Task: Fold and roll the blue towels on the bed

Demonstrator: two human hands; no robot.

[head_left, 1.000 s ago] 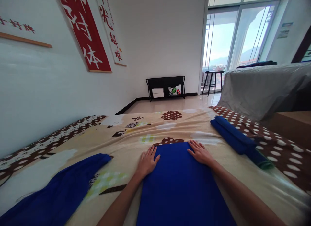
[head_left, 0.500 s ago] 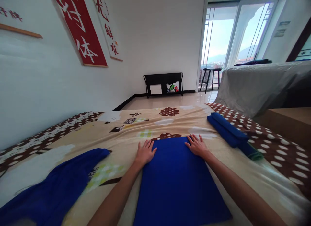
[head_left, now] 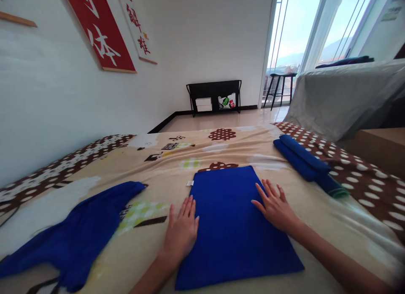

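A blue cloth [head_left: 230, 230] lies flat as a rough rectangle on the patterned blanket [head_left: 152, 243], a small white tag [head_left: 190, 183] sticking out at its upper left edge. My left hand [head_left: 182, 228] rests at the cloth's left edge, palm down, fingers stretched out. At the right edge is my right hand [head_left: 275, 205], its fingers spread and partly over the cloth. Neither hand grips anything. To the left lies another blue cloth [head_left: 85, 226], loose and crumpled. A folded blue cloth bundle [head_left: 300, 157], with a green-edged end, sits to the upper right.
A white wall [head_left: 47, 83] with hanging scrolls [head_left: 104, 36] borders the bed on the left. Beyond the bed stand a black rack [head_left: 213, 95] and a black stool [head_left: 280, 89]. Plastic-covered furniture [head_left: 348, 91] and a brown box [head_left: 382, 146] are at the right.
Both hands have drawn back toward me along the cloth's sides from its far corners, uncovering the white tag. The view has tilted slightly downward.
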